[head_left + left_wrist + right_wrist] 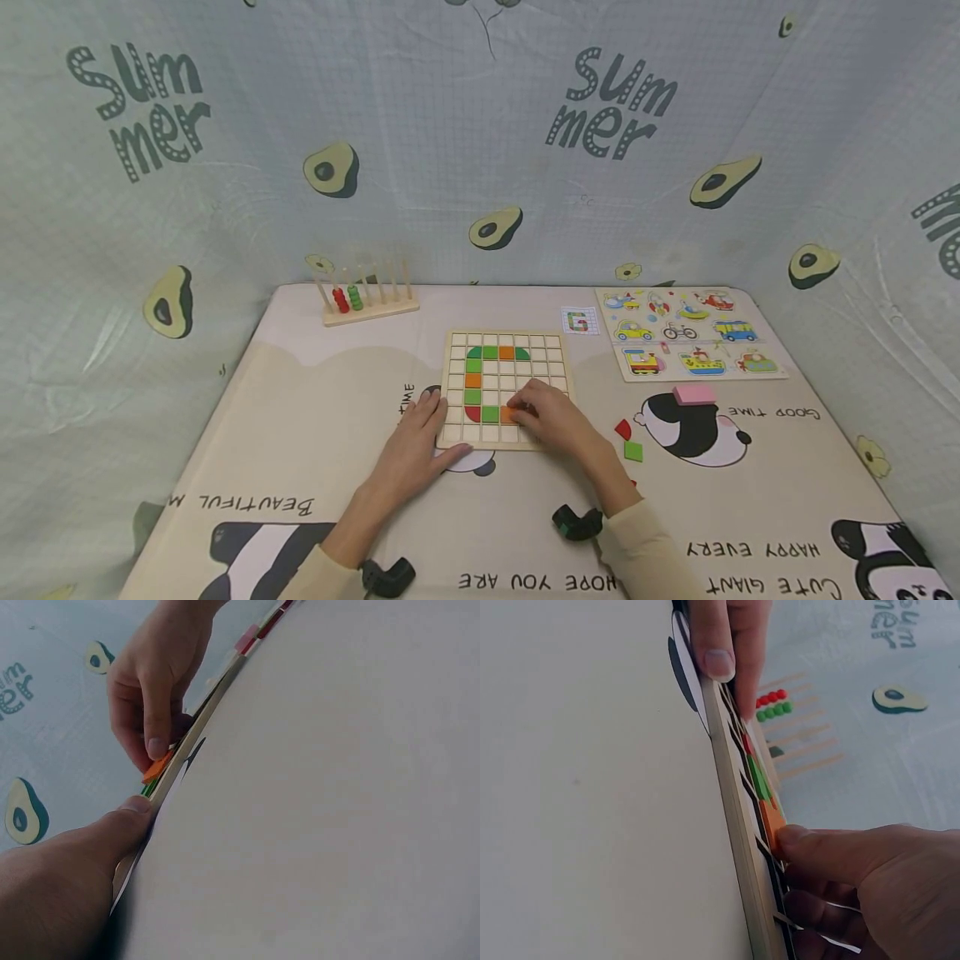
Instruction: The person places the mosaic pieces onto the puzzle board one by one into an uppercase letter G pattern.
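Observation:
A wooden grid board [551, 437] lies on the table, with green, orange and red tiles set in several of its cells. My left hand [412, 437] rests at the board's near left corner, fingers along the left side and thumb at the front edge. Over the near row, my right hand [555, 417] pinches an orange square tile [507, 414] between thumb and fingers, beside a green tile [490, 414]. The right wrist view shows the thumb on the orange tile [772, 825], which sits low at the grid. My right fingertips partly cover that tile in the head view.
Right of the board lie a red quarter-round piece [623, 429], a green square [633, 451] and a pink block [694, 394]. A pattern card [580, 321] and a vehicle puzzle board [705, 343] are behind. A peg rack [375, 312] with beads stands back left.

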`<state>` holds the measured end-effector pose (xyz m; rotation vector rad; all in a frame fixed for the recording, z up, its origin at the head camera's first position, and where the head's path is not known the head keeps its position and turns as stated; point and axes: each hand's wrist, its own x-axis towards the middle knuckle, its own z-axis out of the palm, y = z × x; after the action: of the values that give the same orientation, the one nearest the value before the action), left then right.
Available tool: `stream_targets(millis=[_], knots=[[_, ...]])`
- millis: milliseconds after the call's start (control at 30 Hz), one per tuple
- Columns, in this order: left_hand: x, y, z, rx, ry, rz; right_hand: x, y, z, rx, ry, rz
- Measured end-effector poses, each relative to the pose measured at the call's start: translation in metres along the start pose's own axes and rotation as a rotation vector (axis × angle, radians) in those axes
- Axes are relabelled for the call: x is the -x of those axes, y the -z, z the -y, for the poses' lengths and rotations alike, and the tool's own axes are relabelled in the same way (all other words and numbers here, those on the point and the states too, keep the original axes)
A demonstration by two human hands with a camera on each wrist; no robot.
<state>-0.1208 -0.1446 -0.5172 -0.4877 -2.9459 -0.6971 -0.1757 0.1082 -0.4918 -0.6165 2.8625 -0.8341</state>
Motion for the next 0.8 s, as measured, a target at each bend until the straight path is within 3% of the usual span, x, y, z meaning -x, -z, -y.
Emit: stream_targets(millis=[500,800], knots=[[0.000,-0.001,0.000,-0.002,-0.005,-0.005,0.002,-0.002,-0.002,0.017,0.016,-0.015],[-0.001,-0.001,0.000,0.000,0.005,0.004,0.007,0.010,-0.002,-0.015,-0.039,-0.048]])
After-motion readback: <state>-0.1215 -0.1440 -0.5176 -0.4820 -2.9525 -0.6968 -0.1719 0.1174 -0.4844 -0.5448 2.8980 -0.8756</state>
